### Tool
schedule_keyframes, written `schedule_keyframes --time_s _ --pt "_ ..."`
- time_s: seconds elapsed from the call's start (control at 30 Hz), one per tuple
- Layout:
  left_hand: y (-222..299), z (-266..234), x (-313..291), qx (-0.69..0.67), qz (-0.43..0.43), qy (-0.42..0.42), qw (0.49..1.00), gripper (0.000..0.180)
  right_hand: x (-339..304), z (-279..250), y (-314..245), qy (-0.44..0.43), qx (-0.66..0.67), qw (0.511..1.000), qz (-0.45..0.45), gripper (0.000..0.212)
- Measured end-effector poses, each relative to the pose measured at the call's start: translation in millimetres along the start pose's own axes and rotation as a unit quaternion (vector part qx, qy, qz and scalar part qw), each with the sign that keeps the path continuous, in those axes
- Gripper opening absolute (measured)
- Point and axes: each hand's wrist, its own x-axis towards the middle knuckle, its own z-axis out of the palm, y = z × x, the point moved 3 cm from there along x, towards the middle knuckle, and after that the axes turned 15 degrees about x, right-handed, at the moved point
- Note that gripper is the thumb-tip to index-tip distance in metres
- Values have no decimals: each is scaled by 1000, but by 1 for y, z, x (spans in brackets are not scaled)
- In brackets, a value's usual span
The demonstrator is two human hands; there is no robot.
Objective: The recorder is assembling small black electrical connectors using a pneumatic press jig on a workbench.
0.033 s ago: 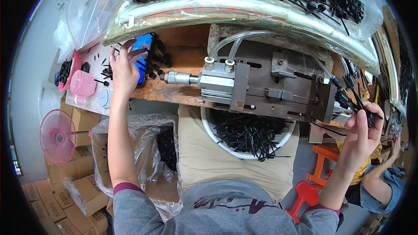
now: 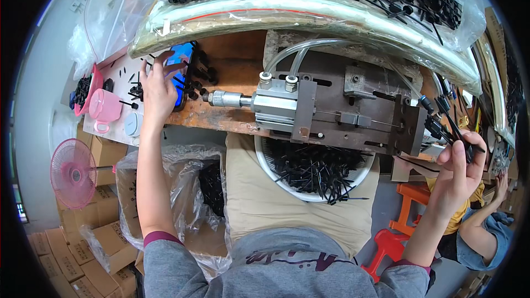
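On the bench, left hand (image 2: 156,89) spread over a phone (image 2: 180,66); right hand (image 2: 458,160) apparently pinches black stemmed parts (image 2: 446,123).

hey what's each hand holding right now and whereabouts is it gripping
The right hand pinches a bundle of thin black stemmed parts by their lower ends. The left hand holds nothing; its fingers rest on a blue phone.

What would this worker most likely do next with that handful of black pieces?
Probably bring the right hand leftward to the metal press fixture and feed in one of the black stemmed parts it grips. The hand is already beside the fixture's right end, while the left hand rests on a phone.
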Motion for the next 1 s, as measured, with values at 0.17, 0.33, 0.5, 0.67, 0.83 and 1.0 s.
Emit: schedule_keyframes --time_s 0.17,0.33,0.5,0.67,0.83,1.0 --pt "-15 0 -5 -3 -52 88 995 51 -8 0 0 -1 14 1000 6 22" --pt "1 -37 -18 -190 -210 103 954 35 -17 7 3 -4 30 999 30 24" --pt "101 -84 -32 -369 -83 84 922 13 -29 32 16 -10 129 980 154 26" --pt "190 -109 -26 -495 66 -68 864 59 -36 60 29 -69 239 920 303 22" --pt "212 -129 -16 -366 206 -58 906 75 -46 62 36 -76 268 888 365 22" --pt "225 -123 -28 -509 35 -23 860 74 -49 67 39 -84 294 882 358 23"
